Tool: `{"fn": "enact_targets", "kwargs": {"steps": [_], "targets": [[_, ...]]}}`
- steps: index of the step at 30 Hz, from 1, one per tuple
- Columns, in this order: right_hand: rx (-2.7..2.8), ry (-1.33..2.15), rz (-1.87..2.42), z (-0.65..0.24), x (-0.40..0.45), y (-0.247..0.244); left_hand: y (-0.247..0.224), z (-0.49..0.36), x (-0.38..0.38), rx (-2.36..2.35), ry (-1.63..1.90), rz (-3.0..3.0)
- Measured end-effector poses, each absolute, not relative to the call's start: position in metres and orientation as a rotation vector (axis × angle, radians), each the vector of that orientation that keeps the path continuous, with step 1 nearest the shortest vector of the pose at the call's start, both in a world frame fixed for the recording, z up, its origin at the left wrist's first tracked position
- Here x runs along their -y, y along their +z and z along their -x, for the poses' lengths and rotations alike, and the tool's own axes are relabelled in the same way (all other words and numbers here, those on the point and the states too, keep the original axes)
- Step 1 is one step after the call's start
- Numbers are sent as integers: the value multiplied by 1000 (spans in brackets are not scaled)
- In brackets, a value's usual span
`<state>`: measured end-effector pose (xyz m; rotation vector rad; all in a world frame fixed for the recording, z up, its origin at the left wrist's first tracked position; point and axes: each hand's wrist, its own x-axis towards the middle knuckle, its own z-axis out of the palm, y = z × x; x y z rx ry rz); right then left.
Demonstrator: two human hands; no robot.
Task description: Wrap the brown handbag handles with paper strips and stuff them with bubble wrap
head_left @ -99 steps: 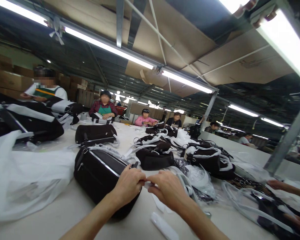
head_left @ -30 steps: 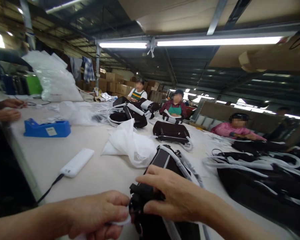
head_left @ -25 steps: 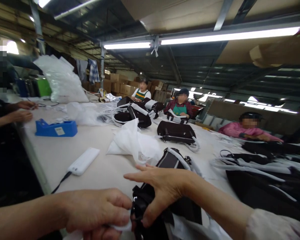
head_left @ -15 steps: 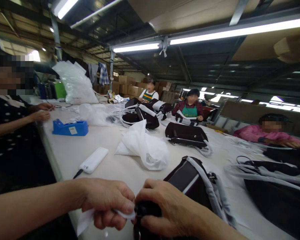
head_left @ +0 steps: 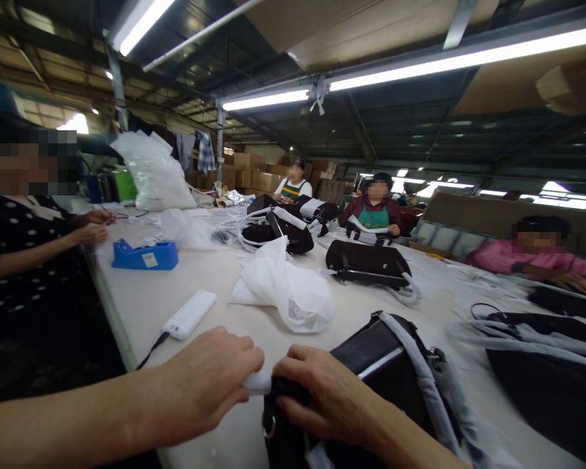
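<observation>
Beneath the right hand [head_left: 322, 397], apparently a black handbag [head_left: 385, 358].

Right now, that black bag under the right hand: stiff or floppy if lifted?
The black bag looks fairly stiff, since its panel holds a flat, boxy shape. Its pale strap will probably flop once lifted.

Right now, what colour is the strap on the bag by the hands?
Pale grey strap, black bag; best in the head view.
</observation>
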<state>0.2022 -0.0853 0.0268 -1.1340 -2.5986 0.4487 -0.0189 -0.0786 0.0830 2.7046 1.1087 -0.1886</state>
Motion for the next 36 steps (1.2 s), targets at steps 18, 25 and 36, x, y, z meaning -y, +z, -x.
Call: {"fn": "enact_targets", "kwargs": {"steps": [18,25,36], "targets": [[2528,405,1148,-204,71,12,43,0,59,-1130,-60,-2677],[2492,418,1207,-207,72,17,39,-7,52,-1086,-25,-2672],[2333,236,1353,-188,81,17,33,-9,43,-856,180,-2183]]}}
